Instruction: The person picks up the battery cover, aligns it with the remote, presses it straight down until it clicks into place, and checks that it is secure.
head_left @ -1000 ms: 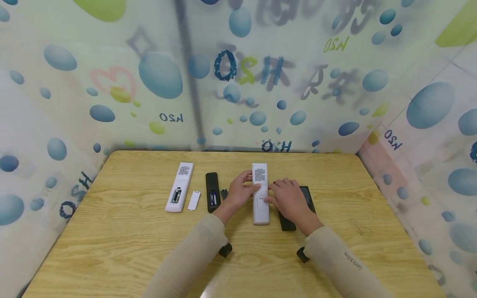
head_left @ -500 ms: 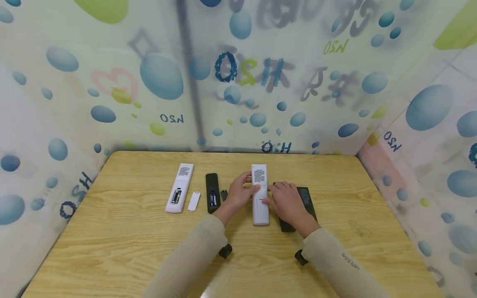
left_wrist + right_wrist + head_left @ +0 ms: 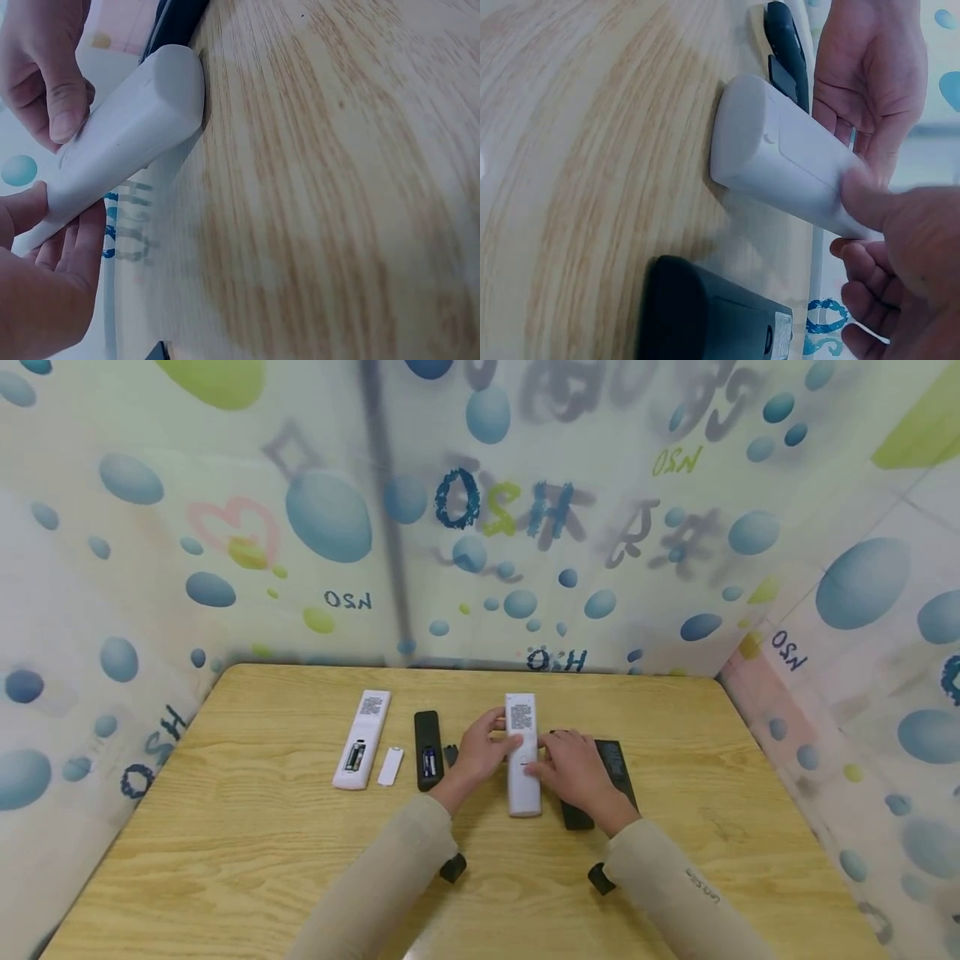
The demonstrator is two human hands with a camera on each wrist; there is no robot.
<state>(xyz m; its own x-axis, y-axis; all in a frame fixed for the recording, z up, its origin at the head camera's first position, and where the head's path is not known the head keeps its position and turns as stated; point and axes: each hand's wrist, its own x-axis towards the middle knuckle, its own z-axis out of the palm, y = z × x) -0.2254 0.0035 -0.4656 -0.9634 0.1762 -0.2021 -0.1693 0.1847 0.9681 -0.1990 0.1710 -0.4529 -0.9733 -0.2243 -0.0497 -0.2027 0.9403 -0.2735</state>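
Observation:
A white remote control (image 3: pixel 524 797) lies back side up between my hands, a printed label near its far end and its battery cover in place. My left hand (image 3: pixel 482 748) holds its left edge, thumb on the back and fingers at the side, as the left wrist view also shows. From the other side my right hand (image 3: pixel 576 770) grips it. The right thumb (image 3: pixel 866 199) presses on the back by the cover (image 3: pixel 810 154), and the other fingers are curled by the edge. In the left wrist view the near end of the white remote (image 3: pixel 139 124) appears close to the table.
Left on the wooden table (image 3: pixel 247 835) lie a second white remote (image 3: pixel 363 739) with batteries showing, its loose white cover (image 3: pixel 390 766), and a black remote (image 3: pixel 428 747) with its compartment open. A small black cover (image 3: pixel 451 753) and another black remote (image 3: pixel 619 768) are partly hidden by my hands.
My right thumb has shifted slightly left on the white remote's back, and the right hand with it. The grip of my left hand looks the same. The head view has tilted slightly.

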